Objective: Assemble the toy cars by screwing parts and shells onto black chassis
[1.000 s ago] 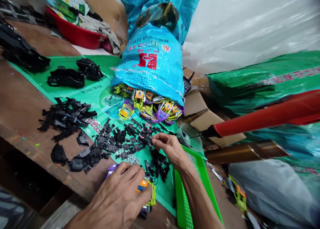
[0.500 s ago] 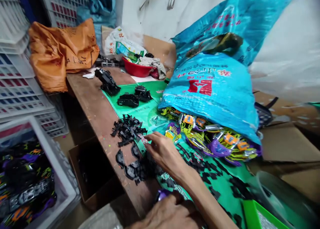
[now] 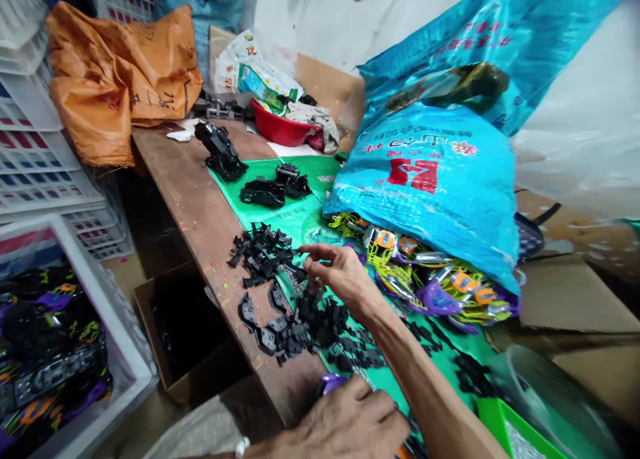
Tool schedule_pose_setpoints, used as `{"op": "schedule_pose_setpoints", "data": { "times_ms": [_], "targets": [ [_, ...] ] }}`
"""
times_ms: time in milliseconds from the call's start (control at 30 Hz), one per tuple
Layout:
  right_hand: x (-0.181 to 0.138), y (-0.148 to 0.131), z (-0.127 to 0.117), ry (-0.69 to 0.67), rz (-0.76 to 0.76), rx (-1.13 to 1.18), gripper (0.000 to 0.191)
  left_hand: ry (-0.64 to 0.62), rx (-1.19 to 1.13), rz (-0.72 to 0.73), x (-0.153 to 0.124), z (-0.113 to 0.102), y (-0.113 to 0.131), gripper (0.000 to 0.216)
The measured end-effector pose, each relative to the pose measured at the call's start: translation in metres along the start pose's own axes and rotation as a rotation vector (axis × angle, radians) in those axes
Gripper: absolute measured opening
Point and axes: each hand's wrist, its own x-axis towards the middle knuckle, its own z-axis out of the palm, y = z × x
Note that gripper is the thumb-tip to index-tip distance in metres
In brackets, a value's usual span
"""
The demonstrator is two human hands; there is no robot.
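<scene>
My left hand [image 3: 353, 415] is closed at the bottom, knuckles up, around a toy car body; a purple end [image 3: 331, 383] shows past the fingers, and most of it is hidden. My right hand [image 3: 340, 275] reaches over the bench with fingers apart, at the right edge of a pile of small black plastic parts [image 3: 263, 252]. Below that hand lies another heap of black parts [image 3: 320, 319]. Curved black pieces [image 3: 267, 339] with holes lie near the bench's front edge.
A blue sack [image 3: 440, 172] spills yellow, purple and orange toy bodies [image 3: 440, 292]. Black car chassis [image 3: 263, 192] and a red basin [image 3: 283, 129] sit farther back. Left are a crate of toy parts [image 3: 125, 325], a cardboard box [image 3: 175, 379] and an orange sack [image 3: 125, 79]. A green tray [image 3: 493, 412] stands right.
My right hand has moved up and away from the nearer black heap, towards the small-parts pile, and its fingers have spread. My left hand stays low around the toy body. The view has shifted slightly.
</scene>
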Motion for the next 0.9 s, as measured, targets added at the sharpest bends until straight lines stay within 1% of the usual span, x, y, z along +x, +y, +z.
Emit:
{"op": "schedule_pose_setpoints", "data": {
  "times_ms": [33,67,100,167,200,233,267,333,400,467,533,600,667,733,800,900],
  "targets": [
    [-0.003,-0.001,-0.003,-0.013,0.011,0.000,0.043,0.025,0.013,0.022,-0.001,-0.007,0.000,0.038],
    [-0.006,-0.001,-0.006,-0.025,0.021,-0.013,0.042,0.044,0.032,0.056,-0.003,-0.017,0.000,0.038],
    [-0.009,-0.001,-0.008,-0.033,0.026,-0.038,0.040,0.046,0.049,0.071,-0.005,-0.027,-0.001,0.034],
    [-0.014,-0.002,-0.014,-0.037,0.023,-0.107,0.035,-0.029,0.109,0.221,-0.008,-0.047,-0.001,0.021],
    [-0.016,-0.003,-0.015,-0.036,0.017,-0.146,0.031,-0.060,0.140,0.272,-0.010,-0.054,-0.001,0.021],
    [-0.017,-0.004,-0.016,-0.039,0.010,-0.186,0.027,-0.051,0.157,0.294,-0.012,-0.058,0.000,0.018],
    [-0.018,-0.005,-0.015,-0.049,0.004,-0.224,0.023,-0.043,0.154,0.301,-0.014,-0.059,0.000,0.015],
    [-0.017,-0.008,-0.007,-0.089,0.001,-0.294,0.018,-0.014,0.139,0.264,-0.020,-0.053,-0.002,0.011],
    [-0.014,-0.011,0.006,-0.124,0.014,-0.351,0.023,-0.011,0.139,0.229,-0.026,-0.042,-0.004,0.014],
    [-0.009,-0.014,0.017,-0.127,0.035,-0.385,0.028,-0.063,0.146,0.229,-0.029,-0.035,-0.006,0.019],
    [-0.006,-0.015,0.021,-0.117,0.044,-0.387,0.029,-0.120,0.125,0.245,-0.029,-0.038,-0.007,0.021],
    [-0.006,-0.014,0.016,-0.109,0.036,-0.359,0.029,-0.114,0.090,0.240,-0.027,-0.048,-0.005,0.018],
    [-0.008,-0.011,0.005,-0.085,0.024,-0.313,0.027,-0.085,0.077,0.225,-0.024,-0.060,-0.001,0.017],
    [-0.013,-0.007,-0.007,-0.030,0.015,-0.248,0.022,-0.114,0.086,0.218,-0.022,-0.069,0.001,0.015],
    [-0.018,-0.002,-0.017,0.041,0.013,-0.158,0.015,-0.157,0.094,0.214,-0.019,-0.071,0.002,0.015],
    [-0.031,0.003,-0.027,0.170,0.000,0.003,0.011,-0.203,0.083,0.212,-0.018,-0.069,0.002,0.018]
  ]
}}
